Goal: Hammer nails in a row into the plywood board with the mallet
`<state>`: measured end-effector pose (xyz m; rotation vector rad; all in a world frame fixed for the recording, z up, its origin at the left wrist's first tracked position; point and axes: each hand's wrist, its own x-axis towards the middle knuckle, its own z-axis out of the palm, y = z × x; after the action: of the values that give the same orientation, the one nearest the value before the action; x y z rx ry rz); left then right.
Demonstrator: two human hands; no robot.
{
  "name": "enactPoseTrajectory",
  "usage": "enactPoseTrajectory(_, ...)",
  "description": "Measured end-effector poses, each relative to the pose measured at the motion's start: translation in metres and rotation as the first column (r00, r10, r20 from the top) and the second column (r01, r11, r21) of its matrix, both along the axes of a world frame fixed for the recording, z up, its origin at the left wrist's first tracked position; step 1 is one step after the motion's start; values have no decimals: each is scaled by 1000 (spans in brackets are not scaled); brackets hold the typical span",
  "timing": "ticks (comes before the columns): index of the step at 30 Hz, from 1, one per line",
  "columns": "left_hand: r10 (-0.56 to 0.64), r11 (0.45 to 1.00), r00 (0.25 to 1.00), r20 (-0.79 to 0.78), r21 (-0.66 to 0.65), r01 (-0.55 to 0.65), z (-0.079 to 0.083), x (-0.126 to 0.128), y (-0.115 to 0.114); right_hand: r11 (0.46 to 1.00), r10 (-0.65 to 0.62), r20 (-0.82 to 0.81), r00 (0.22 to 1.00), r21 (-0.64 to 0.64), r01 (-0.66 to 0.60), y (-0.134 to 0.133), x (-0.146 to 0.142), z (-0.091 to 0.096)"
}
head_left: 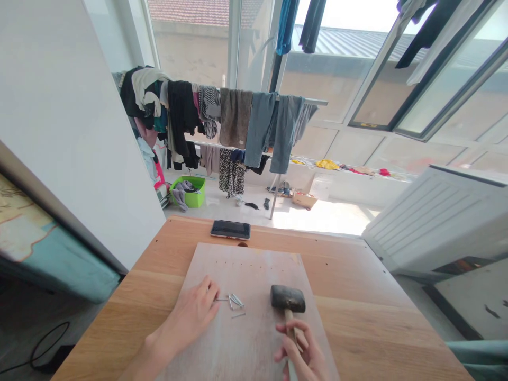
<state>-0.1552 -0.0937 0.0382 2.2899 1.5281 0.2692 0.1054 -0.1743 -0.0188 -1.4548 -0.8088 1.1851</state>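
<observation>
My left hand [198, 307] reaches over a pale board [254, 338], its fingertips closed on one end of a nail [221, 300]. Just to the right of those fingertips lies a small pile of nails [235, 300], and a single loose nail [238, 316] rests a little nearer to me. My right hand [304, 349] has its fingers loosely round the handle of a rubber mallet [288, 299]. The mallet's black head points away from me, over the right part of the board. A row of small dark holes or marks [241, 264] runs across the board's far end.
The board lies on a wooden table [357, 317]. A phone [230, 229] sits near the table's far edge. Beyond stand a rack of hanging clothes [236, 116] and a green basket [195, 197]. A white door-like panel [432, 211] is at the right.
</observation>
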Motion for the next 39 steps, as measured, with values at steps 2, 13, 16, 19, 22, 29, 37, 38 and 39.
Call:
enactPoseTrajectory(2, -16, 1000, 1000, -2, 2, 16, -3, -1, 1, 998, 59, -53, 997, -5, -60, 8, 10, 6)
enactPoseTrajectory(13, 54, 997, 966, 251, -68, -38, 8, 2, 7, 996, -87, 263, 961, 57, 74, 39, 35, 11)
enactPoseTrajectory(16, 44, 999, 948, 315, -33, -36, 9, 15, 27, 996, -84, 239, 967, 30, 79, 43, 34, 13)
enactPoseTrajectory(19, 13, 999, 942, 337, 23, -22, 5, 23, 42, 996, -87, 172, 981, 12, 86, 43, 30, 18)
enactPoseTrajectory(22, 23, 1000, 941, 339, 11, -29, -1, 22, 43, 995, -104, 127, 986, 23, 102, 43, 27, 22)
enactPoseTrajectory(29, 0, 1000, 958, 285, 0, -1, -13, 34, 22, 993, -120, 139, 983, 27, 117, 43, 27, 22)
enactPoseTrajectory(37, -97, 995, 923, 371, 8, 102, -19, 77, 9, 992, -125, 138, 983, 43, 120, 42, 28, 19)
enactPoseTrajectory(38, -105, 994, 912, 397, 14, 108, -19, 78, 8, 992, -124, 134, 983, 44, 119, 43, 29, 19)
enactPoseTrajectory(39, -103, 994, 904, 415, 20, 104, -18, 76, 8, 992, -120, 132, 984, 44, 115, 43, 29, 20)
